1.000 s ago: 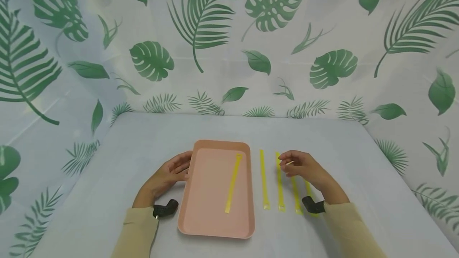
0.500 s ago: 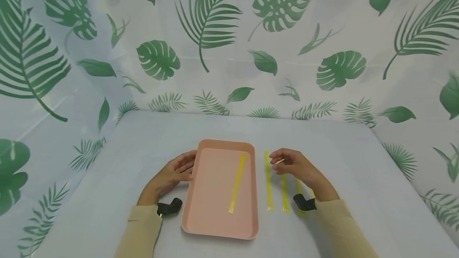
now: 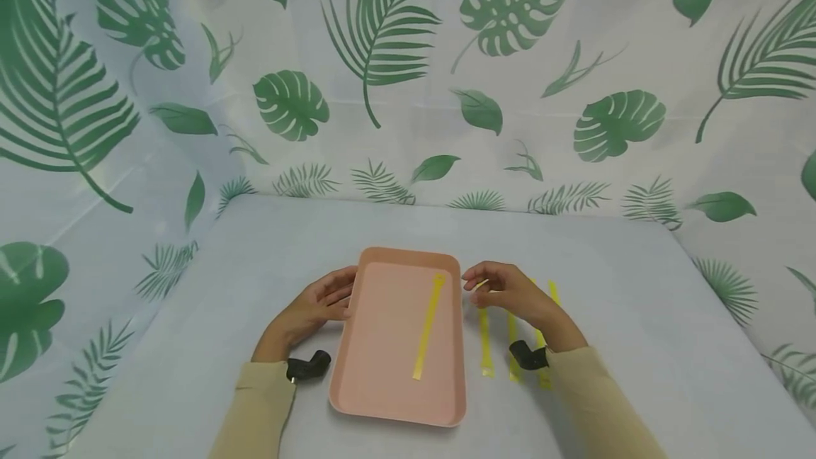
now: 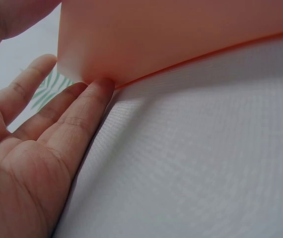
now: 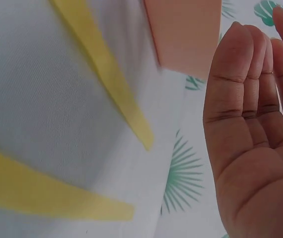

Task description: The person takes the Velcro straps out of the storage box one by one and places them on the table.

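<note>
A pink tray (image 3: 389,346) lies on the table with one thin yellow strip (image 3: 428,328) inside it, towards its right side. The strip has a small slotted tab at its far end. My left hand (image 3: 316,309) is at the tray's left side; in the left wrist view its straight fingertips (image 4: 99,94) touch the tray wall (image 4: 146,39). Near the tray's right rim hovers my right hand (image 3: 513,292), fingers loosely bent and holding nothing. Several more yellow strips (image 3: 486,346) lie side by side beneath it, partly hidden by the hand and arm.
A pale cloth covers the table (image 3: 593,253). Behind and beside it hangs a white curtain (image 3: 408,112) printed with green leaves. Each wrist wears a black camera (image 3: 308,365).
My right hand has moved left over the strips, up to the tray's right rim. The head view has turned slightly left. My left hand stays against the tray, which stays in place.
</note>
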`<state>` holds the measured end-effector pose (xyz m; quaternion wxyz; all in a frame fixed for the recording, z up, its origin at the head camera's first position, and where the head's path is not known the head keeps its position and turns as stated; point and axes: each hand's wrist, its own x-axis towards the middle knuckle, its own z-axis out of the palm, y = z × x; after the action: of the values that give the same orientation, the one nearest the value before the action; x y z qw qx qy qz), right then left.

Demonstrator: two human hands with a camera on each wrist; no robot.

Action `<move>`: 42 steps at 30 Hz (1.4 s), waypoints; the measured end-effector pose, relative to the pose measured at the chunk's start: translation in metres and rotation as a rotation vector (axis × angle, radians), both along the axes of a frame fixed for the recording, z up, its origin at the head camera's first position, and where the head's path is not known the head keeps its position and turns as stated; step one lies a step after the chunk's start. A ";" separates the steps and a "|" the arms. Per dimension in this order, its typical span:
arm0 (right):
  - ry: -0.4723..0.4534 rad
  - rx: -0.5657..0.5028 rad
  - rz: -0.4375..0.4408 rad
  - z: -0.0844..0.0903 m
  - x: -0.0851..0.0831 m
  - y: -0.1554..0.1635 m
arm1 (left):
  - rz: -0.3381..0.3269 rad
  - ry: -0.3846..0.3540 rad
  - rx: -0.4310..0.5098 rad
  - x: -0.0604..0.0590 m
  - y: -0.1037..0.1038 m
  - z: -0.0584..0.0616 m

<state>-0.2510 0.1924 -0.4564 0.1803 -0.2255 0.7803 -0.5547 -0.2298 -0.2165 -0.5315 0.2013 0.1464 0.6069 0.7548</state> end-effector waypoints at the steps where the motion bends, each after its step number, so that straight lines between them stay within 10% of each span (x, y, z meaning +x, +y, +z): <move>1: 0.004 -0.001 0.005 0.000 -0.001 -0.002 | -0.001 0.000 0.000 0.000 0.000 0.000; 20: 0.114 -0.025 0.248 -0.004 -0.018 -0.042 | -0.001 -0.012 -0.004 0.001 -0.001 0.004; 42: 0.143 0.200 0.524 -0.004 -0.056 -0.073 | 0.019 -0.025 -0.020 -0.001 0.001 0.004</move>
<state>-0.3069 0.1190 -0.4605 0.2833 -0.4392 0.7571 -0.3919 -0.2304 -0.2159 -0.5276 0.2028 0.1291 0.6134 0.7523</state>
